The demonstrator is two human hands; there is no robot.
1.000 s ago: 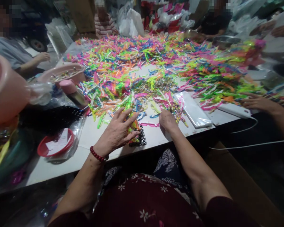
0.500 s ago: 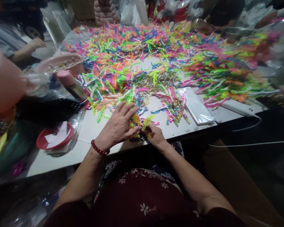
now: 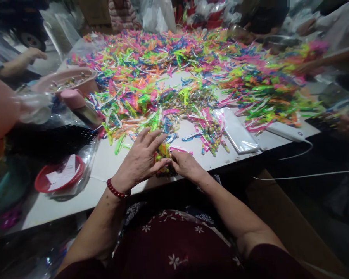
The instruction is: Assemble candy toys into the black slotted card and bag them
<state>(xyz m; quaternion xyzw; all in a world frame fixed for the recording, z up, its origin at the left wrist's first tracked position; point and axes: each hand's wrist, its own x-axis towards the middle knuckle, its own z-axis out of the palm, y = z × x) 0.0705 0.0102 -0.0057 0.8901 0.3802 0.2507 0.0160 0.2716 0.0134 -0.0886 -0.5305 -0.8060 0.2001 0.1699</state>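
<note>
My left hand (image 3: 142,157), with a dark red bead bracelet (image 3: 115,190) at its wrist, rests over the near edge of the white table (image 3: 104,166). Its fingers are spread, and the thumb reaches my right fingertips. My right hand (image 3: 187,164) is closed, finger and thumb pinched together; what they grip is hidden. Between both hands lies a small bundle of yellow, green and orange plastic pieces (image 3: 163,149) on something dark. Just behind my right hand lies a pink strip (image 3: 180,150). Beyond are bead-filled, striped sticks with pink plastic tops (image 3: 211,133).
A big pile of bright plastic pieces (image 3: 151,60) covers the table's far side. At left stand a red basket (image 3: 40,182) with papers, a pink-capped bottle (image 3: 81,110) and a pink basin (image 3: 93,77). At right lie clear bags (image 3: 238,133) and a white device (image 3: 285,131). Other people work around.
My right hand has turned and closed in against my left thumb. The yellow-green piece at its fingertips no longer shows there. A co-worker's arm now reaches in at the right.
</note>
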